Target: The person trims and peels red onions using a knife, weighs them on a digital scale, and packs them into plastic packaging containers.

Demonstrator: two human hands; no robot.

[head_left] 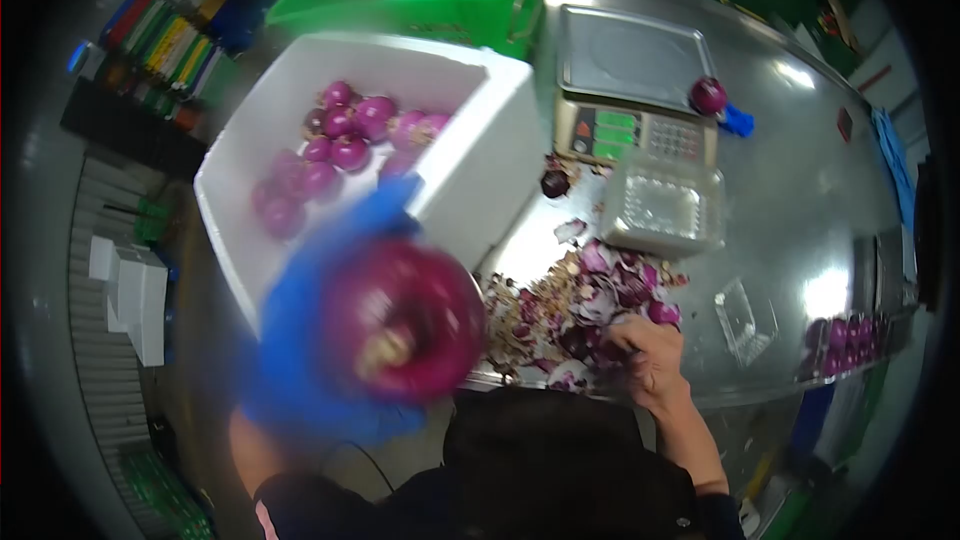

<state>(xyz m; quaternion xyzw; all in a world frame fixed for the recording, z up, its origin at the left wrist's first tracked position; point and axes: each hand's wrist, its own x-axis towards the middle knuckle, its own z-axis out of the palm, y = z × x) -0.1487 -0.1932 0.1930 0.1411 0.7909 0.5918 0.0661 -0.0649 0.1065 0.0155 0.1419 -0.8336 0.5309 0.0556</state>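
Observation:
My left hand [295, 350], in a blue glove and blurred, is raised close to the camera. It grips a large red onion [415, 310] whose dry root or neck end faces me. Low over the steel table, my right hand [652, 355] is bare with its fingers curled closed; whatever is in them is hidden. Just beyond and beside it lies a heap of onion skins and scraps [540, 315], with some purple pieces among them. Behind my left hand, a white foam box [480, 130] holds several red onions [350, 152].
A digital scale [635, 55] stands at the back, with a red onion [708, 95] at its right corner. Clear plastic trays [665, 202] are stacked before it. A single clear tray [745, 320] and packed onions [850, 340] lie right. A green crate [450, 25] sits behind the foam box.

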